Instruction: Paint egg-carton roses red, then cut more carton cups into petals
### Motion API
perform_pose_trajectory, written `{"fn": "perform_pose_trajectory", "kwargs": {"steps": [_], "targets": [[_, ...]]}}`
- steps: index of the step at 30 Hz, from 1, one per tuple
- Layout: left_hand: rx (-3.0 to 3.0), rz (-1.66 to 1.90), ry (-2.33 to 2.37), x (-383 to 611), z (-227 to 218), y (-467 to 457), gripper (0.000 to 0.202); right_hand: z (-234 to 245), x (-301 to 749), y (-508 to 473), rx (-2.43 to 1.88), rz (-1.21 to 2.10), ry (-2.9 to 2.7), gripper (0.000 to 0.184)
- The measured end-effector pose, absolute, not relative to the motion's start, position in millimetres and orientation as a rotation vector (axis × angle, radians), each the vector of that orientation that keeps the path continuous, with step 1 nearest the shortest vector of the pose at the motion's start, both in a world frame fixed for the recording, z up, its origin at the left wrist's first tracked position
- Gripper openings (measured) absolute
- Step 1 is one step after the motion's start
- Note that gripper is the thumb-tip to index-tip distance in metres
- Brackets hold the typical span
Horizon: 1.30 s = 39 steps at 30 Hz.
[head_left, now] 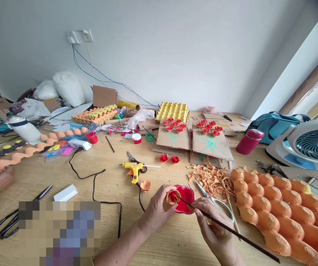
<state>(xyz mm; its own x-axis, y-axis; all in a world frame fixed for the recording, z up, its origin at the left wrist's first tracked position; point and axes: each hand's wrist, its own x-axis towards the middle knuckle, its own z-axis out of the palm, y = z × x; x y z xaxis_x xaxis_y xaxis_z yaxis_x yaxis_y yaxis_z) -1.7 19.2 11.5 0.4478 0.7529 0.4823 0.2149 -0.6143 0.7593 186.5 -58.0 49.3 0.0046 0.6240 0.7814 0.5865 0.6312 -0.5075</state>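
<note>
Between the fingertips of my left hand (160, 208) is a small cupped paper flower (171, 198), red at its heart and orange on its outer petals. My right hand (214, 227) grips a long dark paintbrush (236, 233), its tip at the flower's inside. Just behind the flower and partly covered by it sits a dish of red paint (186, 210). An unpainted orange flower (145, 185) lies to the left, near a yellow glue gun (133, 170). Two red flowers (163, 158) rest farther back on the table.
Scissors (217, 203) and a heap of orange scraps (208, 181) lie right of the dish, beside a big orange egg tray (280, 207). Cardboard pieces (211, 144) carry several red flowers. Another person's hand (0, 181) is at far left. A black cord (94, 184) crosses the table.
</note>
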Motion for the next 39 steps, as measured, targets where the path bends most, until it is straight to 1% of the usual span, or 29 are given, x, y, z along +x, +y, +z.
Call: {"fn": "perform_pose_trajectory", "kwargs": {"steps": [7, 19, 24, 31, 34, 39], "targets": [[2.021, 1.138, 0.840, -2, 13, 19, 0.042, 54, 183, -60, -0.934, 0.010, -1.663, 0.023], [1.886, 1.134, 0.856, -2, 9, 20, 0.038, 51, 184, -60, -0.902, -0.021, -1.716, 0.025], [1.887, 1.125, 0.851, -3, 8, 20, 0.039, 53, 186, -60, -0.957, -0.064, -1.665, 0.023], [1.927, 1.180, 0.823, -2, 8, 18, 0.040, 44, 183, -60, -1.033, -0.006, -1.644, 0.019], [1.889, 1.174, 0.844, -2, 7, 19, 0.038, 43, 180, -62, -1.027, -0.036, -1.671, 0.018], [1.807, 1.150, 0.838, -3, 3, 21, 0.040, 42, 178, -63, -0.989, -0.073, -1.711, 0.025]]}}
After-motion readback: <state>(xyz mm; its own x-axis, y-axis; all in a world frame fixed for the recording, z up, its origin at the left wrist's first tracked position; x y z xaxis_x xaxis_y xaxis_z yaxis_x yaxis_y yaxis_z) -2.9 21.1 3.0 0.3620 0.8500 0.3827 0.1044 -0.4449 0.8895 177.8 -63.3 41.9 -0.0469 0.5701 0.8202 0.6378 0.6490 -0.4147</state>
